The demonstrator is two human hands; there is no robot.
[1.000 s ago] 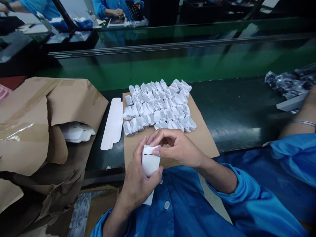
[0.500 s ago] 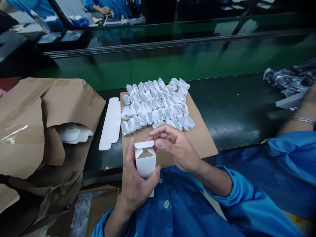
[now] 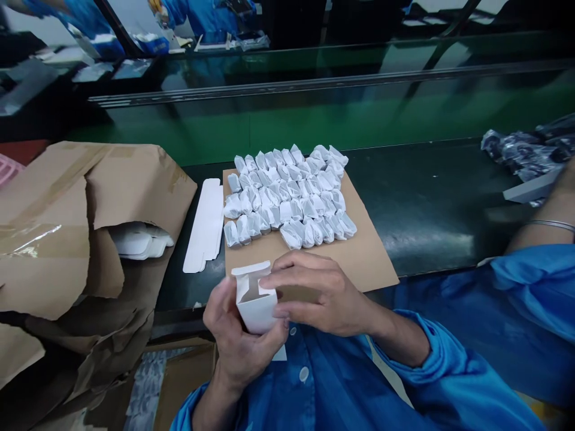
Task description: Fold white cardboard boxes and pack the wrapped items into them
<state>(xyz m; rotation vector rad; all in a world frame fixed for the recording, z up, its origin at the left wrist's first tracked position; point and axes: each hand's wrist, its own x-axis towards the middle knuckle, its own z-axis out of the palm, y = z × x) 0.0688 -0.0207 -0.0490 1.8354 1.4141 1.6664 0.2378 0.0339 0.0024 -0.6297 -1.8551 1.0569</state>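
A small white carton [image 3: 256, 312] is in my left hand [image 3: 240, 347], with fingers and thumb wrapped around its lower sides. Its top is open, and flaps stand up around the opening. My right hand [image 3: 330, 293] reaches in from the right. Its forefinger lies on a flap at the box's top, and its thumb presses the box's right side. Just beyond my hands, several rows of small items wrapped in white paper [image 3: 290, 190] rest on a brown cardboard sheet [image 3: 371, 263]. What is inside the carton is hidden.
Flat white carton blanks [image 3: 204, 224] lie left of the sheet. A torn brown paper package [image 3: 135, 185] with more white blanks [image 3: 141, 240] stands at far left. Plastic-wrapped parts [image 3: 523, 152] lie at right, near another person's arm [image 3: 541, 233]. People in blue work across the bench.
My right hand has moved onto the carton's top flap and right side. The carton has tilted and shifted slightly left and down in my left hand.
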